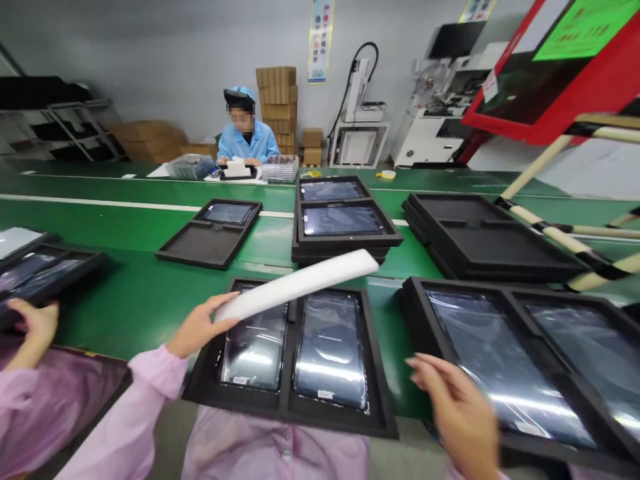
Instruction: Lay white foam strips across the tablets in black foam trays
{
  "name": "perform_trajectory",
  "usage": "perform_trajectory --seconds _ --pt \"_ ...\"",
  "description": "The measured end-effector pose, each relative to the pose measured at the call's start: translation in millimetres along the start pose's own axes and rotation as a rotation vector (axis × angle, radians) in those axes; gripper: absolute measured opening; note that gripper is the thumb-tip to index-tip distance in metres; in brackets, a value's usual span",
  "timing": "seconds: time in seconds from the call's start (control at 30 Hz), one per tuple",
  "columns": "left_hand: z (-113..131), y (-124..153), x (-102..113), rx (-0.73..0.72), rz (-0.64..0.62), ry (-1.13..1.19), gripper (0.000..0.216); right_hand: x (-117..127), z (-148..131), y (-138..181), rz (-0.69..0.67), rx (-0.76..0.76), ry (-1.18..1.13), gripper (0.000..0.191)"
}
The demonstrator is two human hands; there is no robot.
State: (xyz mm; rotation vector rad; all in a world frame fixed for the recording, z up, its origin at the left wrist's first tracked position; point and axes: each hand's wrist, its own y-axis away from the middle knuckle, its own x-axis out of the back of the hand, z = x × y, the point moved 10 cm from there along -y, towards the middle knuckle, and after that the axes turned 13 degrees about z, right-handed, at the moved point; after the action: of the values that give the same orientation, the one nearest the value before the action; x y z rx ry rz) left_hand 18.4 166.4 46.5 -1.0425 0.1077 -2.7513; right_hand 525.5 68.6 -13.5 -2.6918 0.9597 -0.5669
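My left hand (197,328) grips the near end of a white foam sheet (300,283), which is lifted and slants over a black foam tray (287,407) in front of me. The tray holds two dark screens wrapped in plastic film, side by side. My right hand (463,410) hovers with its fingers apart and nothing in it, just right of that tray and beside a second black tray (417,300) that also holds two screens.
A green conveyor belt (140,293) carries more black trays: one with a single screen (213,233), a stack (343,223), and empty ones (480,233). A co-worker's hand (35,327) in a pink sleeve holds a tray at far left. A person in blue sits across the belt.
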Motion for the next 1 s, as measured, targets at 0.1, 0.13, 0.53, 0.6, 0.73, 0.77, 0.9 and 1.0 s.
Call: perform_trajectory --seconds 0.1,0.13,0.53,0.6,0.73,0.77,0.9,1.0 --pt "-28 -4 14 0.044 0.05 0.011 0.073 -73 -44 21 -0.178 0.264 0.014 0.029" --pt "-35 -2 14 0.066 0.072 0.041 0.075 -90 -52 28 -0.23 0.331 0.031 0.027" --pt "2 73 -46 -0.448 0.046 -0.241 0.063 -128 -68 69 -0.358 0.662 0.254 0.03" --pt "12 79 -62 -0.587 -0.023 -0.291 0.053 -120 -64 63 -0.297 0.64 0.24 0.03" --pt "12 77 -64 -0.631 -0.054 -0.299 0.046 -104 -48 59 -0.23 0.568 0.232 0.028" --pt "9 74 -55 -0.608 -0.015 -0.292 0.047 -99 -41 58 -0.198 0.517 0.23 0.028" --pt "-19 57 -11 -0.383 0.166 -0.225 0.055 -78 -12 54 -0.068 0.203 0.152 0.029" --pt "-43 43 9 -0.173 0.248 -0.046 0.061 -73 0 56 -0.027 0.065 0.093 0.031"
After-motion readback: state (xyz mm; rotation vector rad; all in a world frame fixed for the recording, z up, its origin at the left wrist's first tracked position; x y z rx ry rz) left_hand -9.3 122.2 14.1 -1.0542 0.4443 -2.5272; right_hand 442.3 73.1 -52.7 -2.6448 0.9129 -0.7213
